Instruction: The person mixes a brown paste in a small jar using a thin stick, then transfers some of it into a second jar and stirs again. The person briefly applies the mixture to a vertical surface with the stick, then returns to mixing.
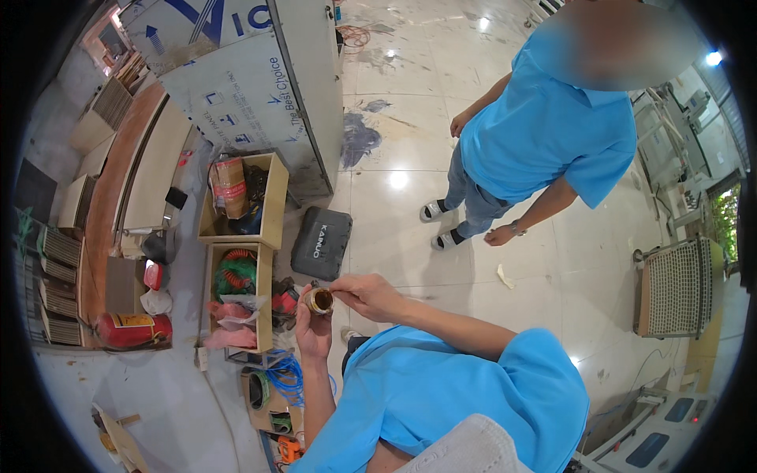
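Note:
My left hand (312,334) is wrapped round a small round jar (319,300), its open mouth facing up. Something dark brown shows inside it. From the right, my right hand (369,297) reaches across with its fingers pinched together at the jar's rim. Whatever those fingertips hold is too small to make out. Just beyond the jar, a black tool case (322,243) lies on the floor, and a red tool (285,301) is partly hidden behind my left hand.
Wooden boxes (277,201) of tape, hoses and bags stand left, near a red fire extinguisher (134,330) and a panel-covered cabinet (229,102). A blue coiled hose (285,380) hangs below. Another person (544,134) in blue stands ahead right; a slatted crate (676,288) is far right.

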### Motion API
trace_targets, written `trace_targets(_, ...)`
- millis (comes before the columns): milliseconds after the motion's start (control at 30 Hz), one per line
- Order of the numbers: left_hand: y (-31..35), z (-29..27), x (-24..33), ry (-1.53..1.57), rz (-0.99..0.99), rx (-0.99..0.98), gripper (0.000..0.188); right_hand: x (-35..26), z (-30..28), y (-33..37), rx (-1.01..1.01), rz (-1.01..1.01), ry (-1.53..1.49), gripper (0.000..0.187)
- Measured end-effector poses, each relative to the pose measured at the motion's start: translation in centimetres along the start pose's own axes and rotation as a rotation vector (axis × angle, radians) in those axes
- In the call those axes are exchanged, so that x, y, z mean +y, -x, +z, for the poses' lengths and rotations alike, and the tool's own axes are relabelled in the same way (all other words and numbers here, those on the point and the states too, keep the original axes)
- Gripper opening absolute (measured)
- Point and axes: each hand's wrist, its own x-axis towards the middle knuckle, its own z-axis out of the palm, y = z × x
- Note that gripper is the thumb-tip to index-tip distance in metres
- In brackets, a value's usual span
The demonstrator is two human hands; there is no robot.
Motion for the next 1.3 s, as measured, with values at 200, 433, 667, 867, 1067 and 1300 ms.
trace_targets(200, 0.0, -2.4, 3.8, -0.084, -0.044, -0.068, 0.058, -2.1, 2.8, -1.6, -0.058, 0.055, -0.008, 0.017)
trace_targets(433, 0.4, -3.9, 5.8, -0.100, -0.085, -0.048, 0.062, -2.8, 6.2, -0.4, -0.031, 0.220, 0.041, 0.021)
trace_targets(667, 2.0, -3.2, 8.1, -0.093, -0.082, -0.067, 0.064, -5.7, 7.5, -1.0, -0.037, 0.181, 0.027, 0.019)
trace_targets(867, 2.0, -1.9, 9.3, -0.108, -0.116, -0.038, 0.067, -7.3, 7.6, -1.8, 0.004, 0.114, 0.024, 0.016)
trace_targets(1067, 1.5, -4.3, 8.0, -0.125, -0.085, -0.026, 0.060, -4.2, 9.1, -0.7, 0.059, 0.234, -0.363, 0.028)
trace_targets(1300, 0.3, -4.4, 7.4, -0.143, -0.157, -0.077, 0.063, -4.1, 8.2, -0.9, -0.017, 0.115, 0.074, 0.019)
